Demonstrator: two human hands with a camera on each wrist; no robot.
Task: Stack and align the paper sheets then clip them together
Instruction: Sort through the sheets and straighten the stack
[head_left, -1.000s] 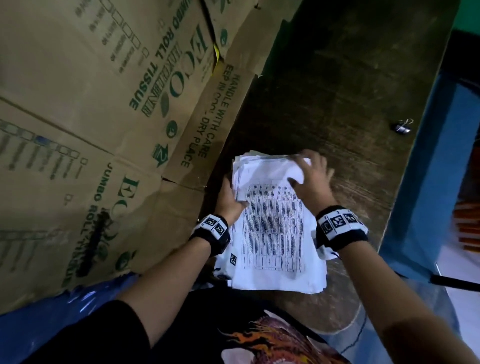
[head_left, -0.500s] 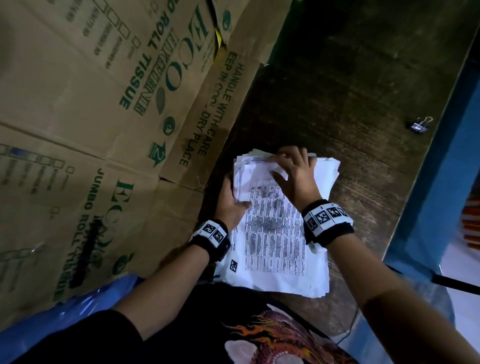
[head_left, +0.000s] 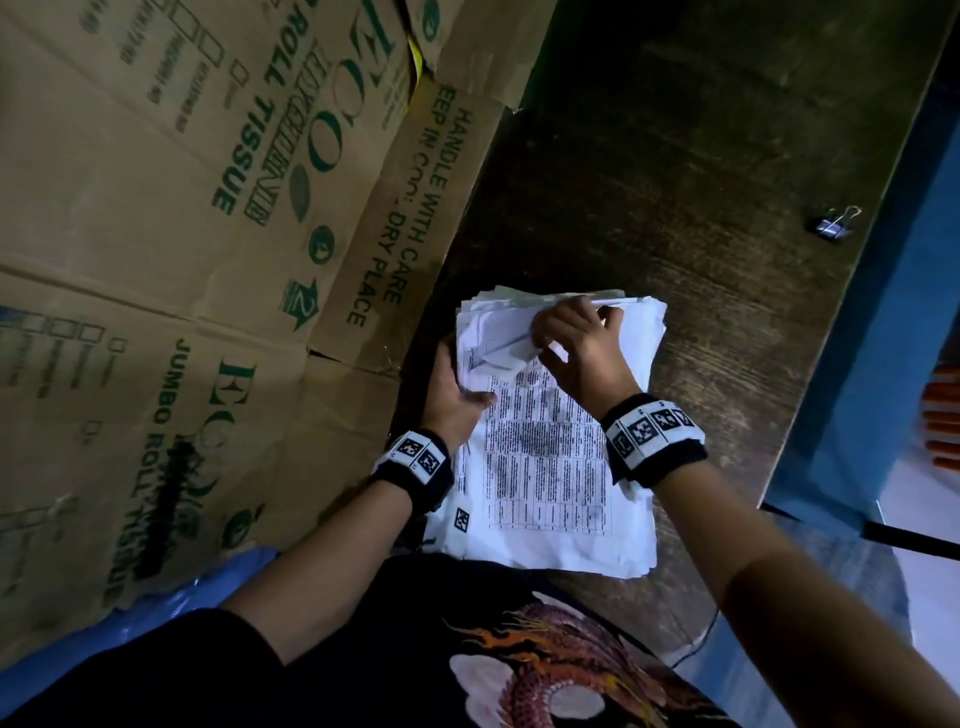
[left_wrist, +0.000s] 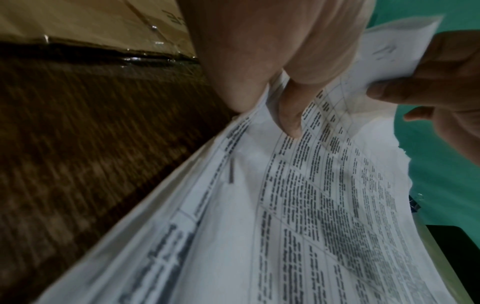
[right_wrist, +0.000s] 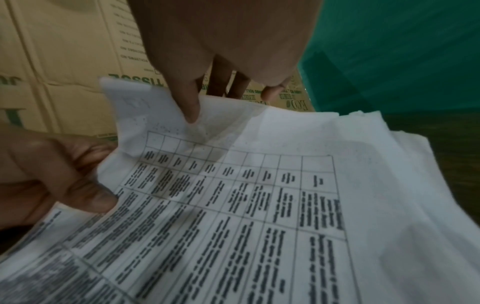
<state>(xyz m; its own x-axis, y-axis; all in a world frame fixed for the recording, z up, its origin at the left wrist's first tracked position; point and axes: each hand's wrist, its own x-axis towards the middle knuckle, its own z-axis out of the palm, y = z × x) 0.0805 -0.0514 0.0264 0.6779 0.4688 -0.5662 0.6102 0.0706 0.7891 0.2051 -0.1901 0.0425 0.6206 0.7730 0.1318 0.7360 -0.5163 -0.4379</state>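
A loose stack of white printed paper sheets (head_left: 556, 467) lies on the dark wooden table (head_left: 675, 156), its edges uneven. My left hand (head_left: 467, 396) grips the stack's left edge, thumb (left_wrist: 291, 115) on top and fingers underneath. My right hand (head_left: 550, 338) pinches the curled far-left corner of the top sheet (right_wrist: 135, 115), lifted off the stack, with the thumb (right_wrist: 192, 107) on it. A small black binder clip (head_left: 834, 224) lies apart, near the table's right edge, with neither hand touching it.
Flattened brown cardboard boxes (head_left: 182, 260) stand along the left side of the table, close to my left hand. A blue surface (head_left: 893, 338) runs past the table's right edge. Bare wood stretches beyond the stack.
My right hand has slid left across the far end of the stack and taken hold of the top sheet's corner, which now curls up. My left hand has stayed on the left edge.
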